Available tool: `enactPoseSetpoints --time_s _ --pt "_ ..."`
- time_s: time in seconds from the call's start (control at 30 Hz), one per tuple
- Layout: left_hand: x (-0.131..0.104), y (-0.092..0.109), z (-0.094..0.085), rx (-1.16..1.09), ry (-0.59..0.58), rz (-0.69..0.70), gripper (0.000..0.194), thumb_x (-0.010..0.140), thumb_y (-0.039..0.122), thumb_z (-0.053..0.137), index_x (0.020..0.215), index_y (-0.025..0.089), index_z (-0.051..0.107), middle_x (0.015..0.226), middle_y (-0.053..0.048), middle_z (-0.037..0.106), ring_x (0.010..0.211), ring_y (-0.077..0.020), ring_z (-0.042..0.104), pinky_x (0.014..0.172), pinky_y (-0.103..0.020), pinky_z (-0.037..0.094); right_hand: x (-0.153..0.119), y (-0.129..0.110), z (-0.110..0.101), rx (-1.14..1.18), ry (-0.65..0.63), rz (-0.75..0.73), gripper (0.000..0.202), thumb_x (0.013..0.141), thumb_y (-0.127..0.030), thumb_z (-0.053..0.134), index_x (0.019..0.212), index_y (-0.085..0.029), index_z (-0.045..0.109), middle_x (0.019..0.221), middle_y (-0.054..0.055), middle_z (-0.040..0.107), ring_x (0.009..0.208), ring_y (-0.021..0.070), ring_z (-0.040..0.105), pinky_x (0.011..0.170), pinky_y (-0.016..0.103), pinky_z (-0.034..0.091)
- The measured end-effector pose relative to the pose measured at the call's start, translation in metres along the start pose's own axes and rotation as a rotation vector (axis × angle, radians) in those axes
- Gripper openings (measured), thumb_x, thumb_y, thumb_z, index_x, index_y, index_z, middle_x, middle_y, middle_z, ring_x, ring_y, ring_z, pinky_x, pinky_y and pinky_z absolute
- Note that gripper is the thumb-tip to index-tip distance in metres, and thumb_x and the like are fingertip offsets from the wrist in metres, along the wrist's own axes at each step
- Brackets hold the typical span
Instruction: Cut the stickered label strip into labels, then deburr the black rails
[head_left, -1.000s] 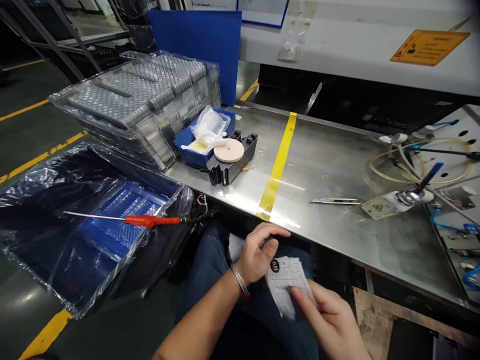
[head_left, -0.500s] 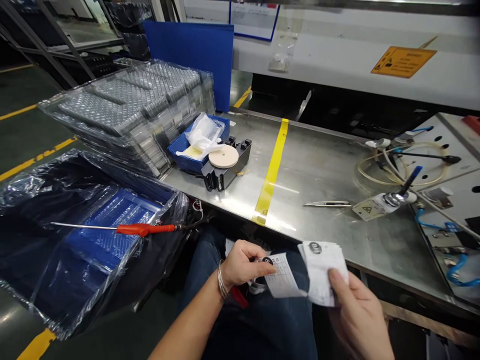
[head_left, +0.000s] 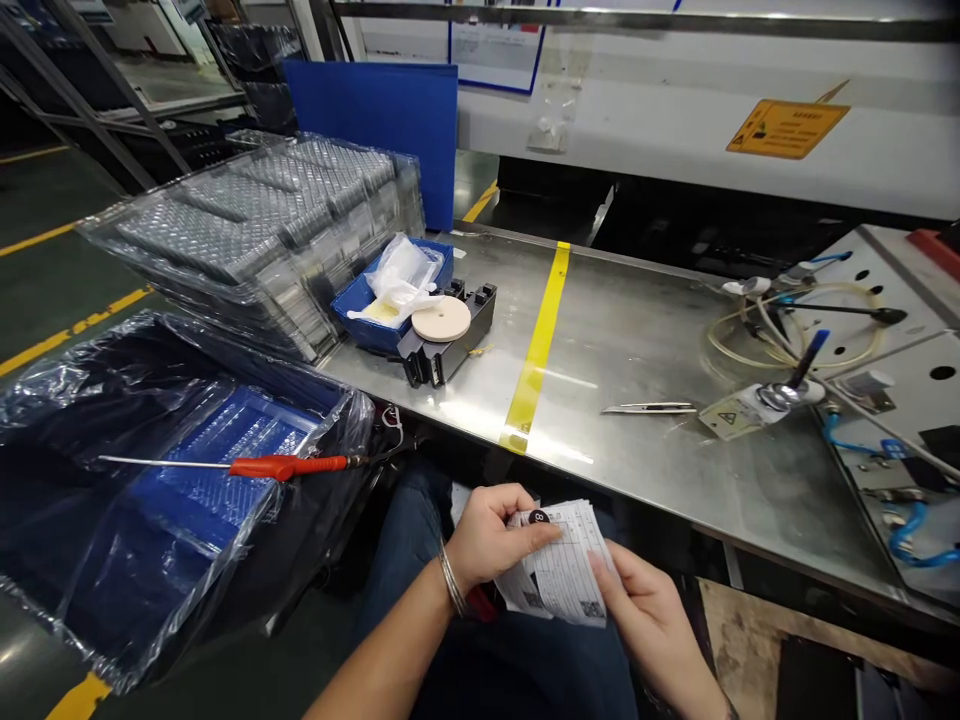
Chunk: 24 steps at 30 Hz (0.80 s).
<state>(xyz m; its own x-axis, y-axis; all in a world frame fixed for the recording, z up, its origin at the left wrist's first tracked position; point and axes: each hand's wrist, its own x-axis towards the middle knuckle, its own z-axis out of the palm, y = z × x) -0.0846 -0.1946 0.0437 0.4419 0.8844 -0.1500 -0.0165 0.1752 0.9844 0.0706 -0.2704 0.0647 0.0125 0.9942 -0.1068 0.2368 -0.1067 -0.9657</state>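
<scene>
Over my lap I hold printed paper slips (head_left: 566, 565) in both hands. My left hand (head_left: 495, 535) is closed on their upper left side, its thumb lying across the top slip beside a dark round mark. On the right edge, my right hand (head_left: 637, 600) pinches the papers between thumb and fingers. Printed lines and small square codes show on the slips; how they overlap underneath is hidden. Beyond my hands, tweezers (head_left: 649, 408) lie on the metal bench (head_left: 600, 340).
To the left, a red-handled air gun (head_left: 289, 465) lies across a plastic-lined blue bin (head_left: 97, 600). Clear trays (head_left: 262, 200) are stacked behind it. On the bench are a blue box (head_left: 356, 300), a beige disc (head_left: 441, 319) on black parts, and a hose device (head_left: 784, 400) at right.
My right hand has moved left with its papers, joining them to the slip in my left hand. The two were apart before. The view has shifted slightly.
</scene>
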Motion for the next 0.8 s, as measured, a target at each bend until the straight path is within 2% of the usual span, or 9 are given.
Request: enactPoseSetpoints --time_s 0.13,0.3,0.37,0.47,0.53,0.57,0.67,0.73,0.8 --pt "-0.002 -0.001 0.004 0.116 0.079 0.106 0.036 0.066 0.041 0.069 0.054 0.014 0.048 0.051 0.006 0.040 0.047 -0.0047 0.032 0.044 -0.019 0.026 -0.002 -0.002 0.002 0.032 0.069 0.053 0.044 0.085 -0.050 0.046 0.074 -0.014 0.069 0.059 0.003 0.060 0.054 0.0151 0.054 0.050 0.024 0.047" --pt "-0.004 -0.004 0.008 0.137 0.156 0.219 0.036 0.075 0.043 0.061 0.057 0.014 0.052 0.051 0.004 0.043 0.049 -0.0066 0.037 0.048 -0.020 0.030 -0.009 0.002 0.005 -0.004 0.142 0.124 0.034 0.077 -0.047 0.060 0.075 -0.015 0.069 0.063 0.004 0.064 0.057 0.0160 0.056 0.052 0.023 0.047" --pt "-0.005 -0.005 0.008 0.127 0.232 0.232 0.040 0.079 0.045 0.056 0.054 0.014 0.050 0.049 0.004 0.042 0.048 -0.0068 0.037 0.047 -0.021 0.030 -0.012 0.008 0.002 0.059 0.295 0.179 0.035 0.076 -0.048 0.061 0.082 -0.014 0.069 0.069 0.005 0.067 0.062 0.0184 0.060 0.055 0.025 0.049" --pt "-0.006 -0.005 0.007 0.093 0.321 0.210 0.044 0.080 0.048 0.055 0.052 0.015 0.046 0.046 0.005 0.038 0.046 -0.0061 0.034 0.045 -0.020 0.027 -0.012 0.018 -0.005 0.079 0.651 0.225 0.040 0.075 -0.050 0.062 0.093 -0.014 0.068 0.081 0.007 0.070 0.069 0.0191 0.062 0.060 0.025 0.050" --pt "-0.008 -0.003 0.008 0.054 0.300 0.204 0.044 0.082 0.049 0.052 0.053 0.015 0.048 0.046 0.004 0.039 0.044 -0.0060 0.034 0.044 -0.020 0.028 -0.009 0.021 -0.007 -0.028 0.738 0.175 0.037 0.075 -0.047 0.063 0.092 -0.014 0.067 0.082 0.006 0.069 0.068 0.0171 0.060 0.061 0.023 0.049" --pt "-0.010 -0.001 0.009 0.039 0.277 0.211 0.045 0.083 0.049 0.050 0.054 0.015 0.049 0.046 0.004 0.039 0.044 -0.0059 0.035 0.044 -0.020 0.028 -0.007 0.020 -0.006 -0.096 0.692 0.117 0.033 0.076 -0.045 0.062 0.089 -0.014 0.068 0.077 0.004 0.068 0.065 0.0156 0.059 0.058 0.022 0.048" --pt "-0.014 0.002 0.016 0.045 0.253 0.287 0.041 0.087 0.042 0.046 0.057 0.014 0.051 0.046 0.004 0.040 0.044 -0.0059 0.037 0.044 -0.020 0.028 -0.005 0.014 0.008 -0.239 0.346 -0.124 0.024 0.082 -0.035 0.057 0.069 -0.015 0.063 0.056 -0.001 0.056 0.049 0.0100 0.049 0.046 0.018 0.040" --pt "-0.015 0.002 0.022 0.106 0.343 0.376 0.034 0.087 0.034 0.048 0.059 0.014 0.052 0.048 0.004 0.042 0.046 -0.0059 0.038 0.046 -0.019 0.029 -0.005 0.007 0.022 -0.268 0.184 -0.266 0.028 0.085 -0.027 0.052 0.060 -0.016 0.054 0.050 -0.003 0.047 0.044 0.0072 0.042 0.042 0.017 0.035" --pt "-0.015 0.001 0.026 0.175 0.476 0.477 0.027 0.085 0.026 0.052 0.061 0.015 0.050 0.052 0.004 0.043 0.050 -0.0066 0.039 0.050 -0.020 0.032 -0.007 0.001 0.033 -0.273 0.148 -0.351 0.029 0.087 -0.021 0.049 0.058 -0.017 0.048 0.049 -0.004 0.042 0.043 0.0061 0.039 0.042 0.016 0.034"
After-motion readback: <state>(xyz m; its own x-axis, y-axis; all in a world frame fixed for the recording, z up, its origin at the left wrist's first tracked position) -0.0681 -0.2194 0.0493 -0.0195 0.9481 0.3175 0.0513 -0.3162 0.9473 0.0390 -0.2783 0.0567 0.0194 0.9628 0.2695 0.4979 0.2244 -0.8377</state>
